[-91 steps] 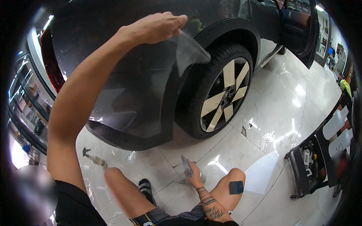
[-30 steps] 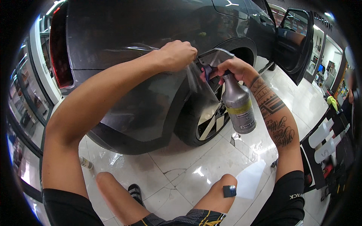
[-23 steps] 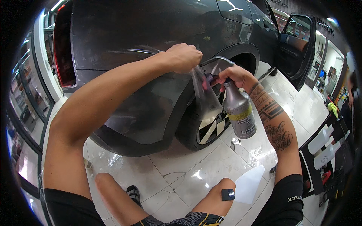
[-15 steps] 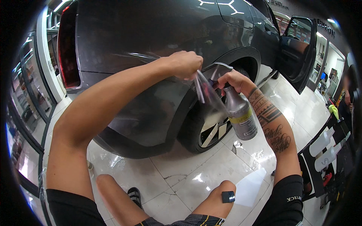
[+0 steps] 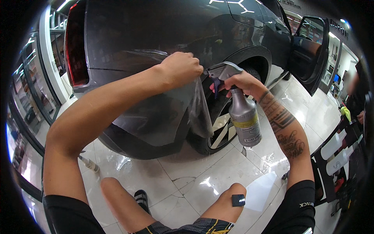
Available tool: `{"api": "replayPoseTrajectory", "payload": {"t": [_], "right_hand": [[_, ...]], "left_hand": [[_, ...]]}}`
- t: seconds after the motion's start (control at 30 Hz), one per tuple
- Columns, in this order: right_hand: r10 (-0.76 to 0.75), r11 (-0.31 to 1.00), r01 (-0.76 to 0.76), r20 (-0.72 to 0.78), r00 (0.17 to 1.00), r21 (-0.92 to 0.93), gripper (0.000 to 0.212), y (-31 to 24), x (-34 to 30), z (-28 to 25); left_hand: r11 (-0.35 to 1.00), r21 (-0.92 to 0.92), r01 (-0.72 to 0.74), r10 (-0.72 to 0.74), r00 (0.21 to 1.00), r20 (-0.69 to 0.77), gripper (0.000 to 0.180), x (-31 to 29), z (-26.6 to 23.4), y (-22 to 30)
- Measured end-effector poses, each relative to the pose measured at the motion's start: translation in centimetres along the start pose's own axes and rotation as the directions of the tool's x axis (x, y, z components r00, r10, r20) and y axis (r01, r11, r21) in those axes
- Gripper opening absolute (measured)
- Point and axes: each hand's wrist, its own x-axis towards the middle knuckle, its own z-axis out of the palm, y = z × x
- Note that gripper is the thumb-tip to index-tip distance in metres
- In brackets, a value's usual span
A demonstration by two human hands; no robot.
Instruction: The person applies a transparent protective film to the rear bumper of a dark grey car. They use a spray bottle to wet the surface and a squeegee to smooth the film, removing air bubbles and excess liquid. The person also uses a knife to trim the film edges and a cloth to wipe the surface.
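My left hand (image 5: 181, 66) is closed on the edge of a clear plastic film (image 5: 200, 107), which hangs below it in loose folds beside the rear wheel. More of the film seems to lie along the panel of the dark grey car (image 5: 144, 35). In my right hand (image 5: 240, 82) is a grey spray bottle (image 5: 245, 117), held upright by its neck. Its trigger head (image 5: 224, 71) points left toward the film and my left fist. My fingers are at the trigger; whether it is squeezed I cannot tell.
The rear wheel (image 5: 220, 136) stands right behind the film. A car door (image 5: 309, 54) hangs open at the far right. At right, a black cart (image 5: 321, 175) carries white bottles. A small dark squeegee-like square (image 5: 238, 200) rests on my right thigh. Another bottle (image 5: 90, 163) stands on the floor at left.
The film has swung from a slant toward the bottle to hanging nearly straight down. My left hand has moved slightly left, and the spray bottle now sits more upright with its head turned toward the film.
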Motion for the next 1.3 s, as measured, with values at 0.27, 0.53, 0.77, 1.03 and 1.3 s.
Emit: {"api": "replayPoseTrajectory", "payload": {"t": [0.27, 0.53, 0.77, 1.03, 1.3], "right_hand": [[-0.003, 0.999, 0.0, -0.057, 0.998, -0.054, 0.021, -0.6, 0.3, 0.7], [-0.091, 0.994, 0.088, -0.04, 0.995, -0.065, 0.015, 0.0, 1.7, 1.5], [-0.072, 0.997, 0.073, -0.018, 0.997, 0.022, 0.012, -2.8, -0.4, 3.1], [-0.095, 0.995, 0.095, -0.009, 0.995, -0.024, 0.009, -3.0, 0.9, 4.0], [-0.119, 0.979, 0.118, 0.005, 0.993, -0.166, 0.018, -3.2, 1.2, 3.6]], "left_hand": [[0.935, -0.282, 0.216, -0.177, 0.971, 0.159, 0.021, 1.5, -0.4, -1.6], [0.903, -0.359, 0.236, -0.185, 0.968, 0.169, 0.03, 1.2, -2.5, -1.8], [0.978, 0.012, 0.206, -0.206, 0.97, 0.133, 0.016, -2.2, -2.9, -1.8], [0.921, -0.212, 0.328, -0.254, 0.915, 0.314, 0.011, -0.8, -2.8, -2.9], [0.954, 0.159, 0.254, -0.272, 0.956, 0.106, 0.008, -4.8, -4.7, -3.6]]}}
